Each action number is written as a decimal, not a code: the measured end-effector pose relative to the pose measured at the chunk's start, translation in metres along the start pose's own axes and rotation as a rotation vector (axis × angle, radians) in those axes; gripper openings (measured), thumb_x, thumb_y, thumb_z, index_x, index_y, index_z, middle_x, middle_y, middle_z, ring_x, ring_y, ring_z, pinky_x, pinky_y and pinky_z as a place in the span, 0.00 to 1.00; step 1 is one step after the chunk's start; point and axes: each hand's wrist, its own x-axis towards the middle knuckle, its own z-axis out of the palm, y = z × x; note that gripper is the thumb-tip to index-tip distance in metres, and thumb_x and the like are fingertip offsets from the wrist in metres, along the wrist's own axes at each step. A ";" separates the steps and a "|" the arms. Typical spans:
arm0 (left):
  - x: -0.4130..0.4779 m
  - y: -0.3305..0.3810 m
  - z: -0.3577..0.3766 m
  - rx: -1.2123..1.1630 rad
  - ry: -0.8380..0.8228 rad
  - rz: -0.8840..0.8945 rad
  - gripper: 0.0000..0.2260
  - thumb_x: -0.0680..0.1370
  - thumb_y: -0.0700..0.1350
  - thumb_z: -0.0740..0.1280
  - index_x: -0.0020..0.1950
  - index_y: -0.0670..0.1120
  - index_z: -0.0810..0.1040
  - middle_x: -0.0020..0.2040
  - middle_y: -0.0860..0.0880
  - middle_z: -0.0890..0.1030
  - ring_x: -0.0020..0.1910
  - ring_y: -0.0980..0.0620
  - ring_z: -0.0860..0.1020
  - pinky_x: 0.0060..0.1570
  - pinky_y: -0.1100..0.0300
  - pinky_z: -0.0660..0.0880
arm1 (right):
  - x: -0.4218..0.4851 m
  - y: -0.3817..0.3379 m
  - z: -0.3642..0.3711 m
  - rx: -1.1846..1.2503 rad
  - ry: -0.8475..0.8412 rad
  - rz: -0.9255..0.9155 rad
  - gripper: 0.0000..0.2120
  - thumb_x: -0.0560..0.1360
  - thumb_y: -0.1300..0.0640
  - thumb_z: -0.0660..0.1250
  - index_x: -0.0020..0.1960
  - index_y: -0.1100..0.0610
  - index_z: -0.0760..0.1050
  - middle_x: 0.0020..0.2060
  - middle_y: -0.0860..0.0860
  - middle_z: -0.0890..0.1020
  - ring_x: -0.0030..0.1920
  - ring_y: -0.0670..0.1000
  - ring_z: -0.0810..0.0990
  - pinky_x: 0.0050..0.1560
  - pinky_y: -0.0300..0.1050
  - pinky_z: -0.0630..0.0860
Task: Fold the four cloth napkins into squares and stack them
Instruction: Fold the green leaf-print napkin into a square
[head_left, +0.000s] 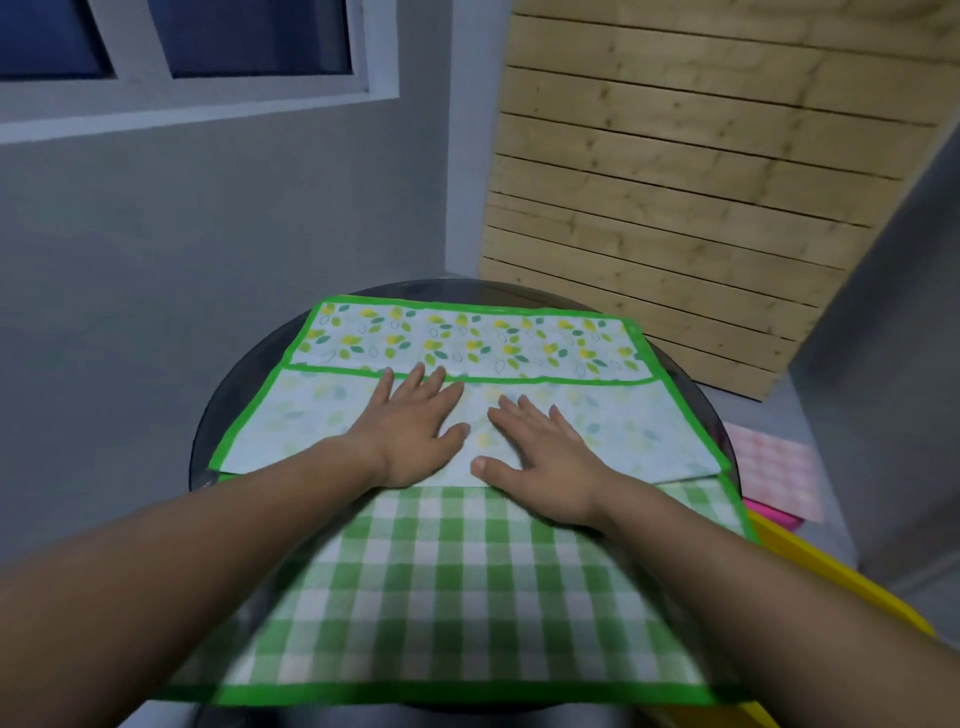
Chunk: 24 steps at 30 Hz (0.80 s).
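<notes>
While the left hand (410, 431) and right hand (540, 457) pressed flat, fingers (414, 383) straight, on the leaf-print napkin (613, 431) mid-table (221, 400), its long axis ran crosswise, with the left hand nearer its folded-over edge.

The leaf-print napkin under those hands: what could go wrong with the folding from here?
The folded flap of the leaf-print napkin stops short of its far edge, so the square may come out uneven. The green gingham napkin lies underneath and seems to overhang the round table; the left hand and right hand, pressing flat, could drag it off.
</notes>
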 end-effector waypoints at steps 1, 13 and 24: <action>0.000 0.000 0.001 0.010 -0.008 -0.002 0.29 0.82 0.61 0.46 0.82 0.53 0.46 0.82 0.49 0.43 0.80 0.48 0.39 0.77 0.44 0.36 | -0.001 0.005 -0.004 0.058 -0.005 0.005 0.36 0.78 0.33 0.53 0.80 0.48 0.49 0.80 0.44 0.47 0.78 0.43 0.40 0.78 0.47 0.37; 0.002 -0.002 0.007 -0.009 0.003 -0.011 0.29 0.82 0.63 0.45 0.81 0.56 0.45 0.82 0.53 0.40 0.79 0.52 0.36 0.77 0.47 0.37 | -0.013 0.114 -0.061 0.217 0.290 0.236 0.24 0.73 0.36 0.60 0.55 0.54 0.76 0.49 0.51 0.81 0.50 0.55 0.79 0.54 0.52 0.75; 0.005 -0.005 0.010 -0.025 0.039 -0.023 0.31 0.79 0.66 0.44 0.81 0.58 0.46 0.82 0.54 0.40 0.79 0.54 0.35 0.78 0.49 0.36 | 0.116 0.158 -0.094 0.308 0.539 0.512 0.23 0.72 0.44 0.72 0.63 0.53 0.77 0.60 0.53 0.81 0.61 0.56 0.77 0.64 0.47 0.72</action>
